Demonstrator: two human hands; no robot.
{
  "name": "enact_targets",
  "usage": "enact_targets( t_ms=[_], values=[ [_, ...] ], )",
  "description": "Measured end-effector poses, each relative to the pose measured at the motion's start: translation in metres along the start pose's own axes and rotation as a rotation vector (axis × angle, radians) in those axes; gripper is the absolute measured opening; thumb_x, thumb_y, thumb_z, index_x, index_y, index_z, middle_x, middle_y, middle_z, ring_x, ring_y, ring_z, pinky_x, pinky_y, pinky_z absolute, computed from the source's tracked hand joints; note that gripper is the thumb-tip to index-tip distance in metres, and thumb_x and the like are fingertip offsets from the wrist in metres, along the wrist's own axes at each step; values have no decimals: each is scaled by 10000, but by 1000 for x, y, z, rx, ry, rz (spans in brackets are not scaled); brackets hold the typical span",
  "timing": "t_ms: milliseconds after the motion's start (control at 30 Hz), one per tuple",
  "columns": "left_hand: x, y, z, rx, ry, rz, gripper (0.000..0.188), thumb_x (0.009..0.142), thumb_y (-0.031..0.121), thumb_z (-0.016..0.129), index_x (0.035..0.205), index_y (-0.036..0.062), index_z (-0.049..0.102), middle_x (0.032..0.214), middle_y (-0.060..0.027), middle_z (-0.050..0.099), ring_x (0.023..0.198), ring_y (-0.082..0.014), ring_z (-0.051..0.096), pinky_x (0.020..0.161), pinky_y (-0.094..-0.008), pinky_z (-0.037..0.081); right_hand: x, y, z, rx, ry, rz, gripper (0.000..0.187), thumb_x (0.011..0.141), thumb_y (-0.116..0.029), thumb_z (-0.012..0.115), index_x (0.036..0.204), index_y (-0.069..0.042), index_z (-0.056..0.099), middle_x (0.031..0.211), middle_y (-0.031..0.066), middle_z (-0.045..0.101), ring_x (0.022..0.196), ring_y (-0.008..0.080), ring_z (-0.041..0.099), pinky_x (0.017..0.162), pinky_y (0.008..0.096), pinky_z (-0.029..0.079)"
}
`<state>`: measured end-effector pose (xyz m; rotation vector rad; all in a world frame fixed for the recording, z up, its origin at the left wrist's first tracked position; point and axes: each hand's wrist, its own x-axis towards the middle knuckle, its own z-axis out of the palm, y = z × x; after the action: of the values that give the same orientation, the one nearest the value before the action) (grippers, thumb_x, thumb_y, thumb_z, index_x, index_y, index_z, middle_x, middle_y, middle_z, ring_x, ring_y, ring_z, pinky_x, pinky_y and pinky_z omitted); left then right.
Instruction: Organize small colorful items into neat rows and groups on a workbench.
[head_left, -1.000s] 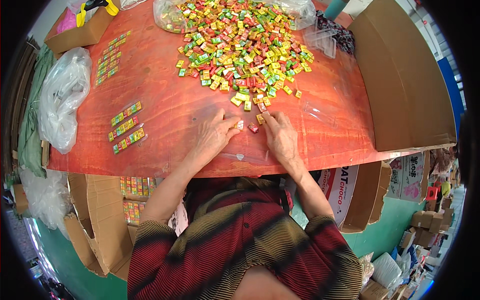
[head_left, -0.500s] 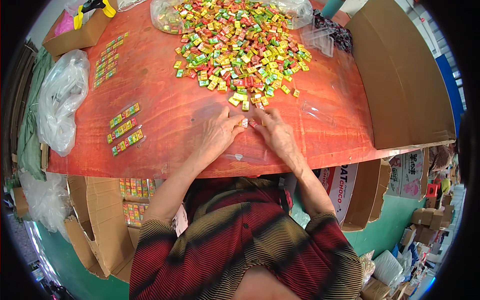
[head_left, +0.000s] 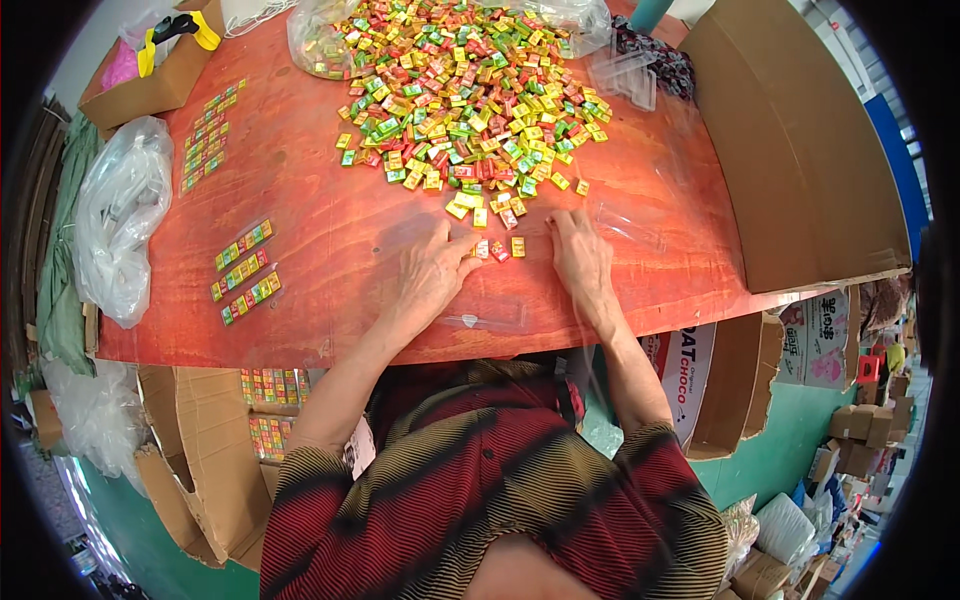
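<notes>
On the red table, a short row of small wrapped sweet boxes lies between my hands: a white-and-red box [head_left: 482,248], a red one [head_left: 500,251] and a yellow one [head_left: 518,246]. My left hand [head_left: 432,272] is closed, thumb and forefinger pinching the row's left-end box. To the right of the row, apart from it, my right hand [head_left: 583,262] rests with bent fingers slightly spread, seemingly holding nothing. A large heap of red, yellow and green boxes [head_left: 470,100] spreads just beyond. Nearer me lies a clear plastic sleeve [head_left: 485,316].
Three filled strips [head_left: 246,270] lie at left, more strips [head_left: 207,140] behind them. A clear bag [head_left: 125,220] sits at the left edge. A tall cardboard box [head_left: 800,150] stands at right. Another clear sleeve [head_left: 630,228] lies right of my hand. Below the table edge, an open carton [head_left: 215,440] holds packed strips.
My right hand has let go of the red box and moved right, away from the row. The yellow box at the row's right end now shows. My left hand stays at the left-end box.
</notes>
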<state>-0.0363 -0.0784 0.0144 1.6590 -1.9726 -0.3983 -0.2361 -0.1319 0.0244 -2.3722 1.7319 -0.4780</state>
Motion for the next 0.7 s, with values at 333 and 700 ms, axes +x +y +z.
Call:
enact_targets(
  t_ms=[333, 700],
  values=[
    [2, 10, -3, 96, -2, 4, 366, 750, 338, 631, 1088, 203, 591, 852, -76, 450, 738, -281, 543, 606, -416, 425, 54, -6, 26, 90, 69, -77, 237, 767, -106, 575, 999, -65, 551, 961, 137, 538, 831, 338, 567, 667, 419, 471],
    [-1, 0, -5, 94, 14, 31, 321, 722, 293, 661, 1015, 163, 638, 818, -78, 460, 737, -268, 553, 603, -404, 437, 31, -6, -3, 256, 50, -211, 289, 752, -94, 603, 1029, -54, 533, 938, 150, 536, 811, 340, 555, 673, 406, 463]
  ],
)
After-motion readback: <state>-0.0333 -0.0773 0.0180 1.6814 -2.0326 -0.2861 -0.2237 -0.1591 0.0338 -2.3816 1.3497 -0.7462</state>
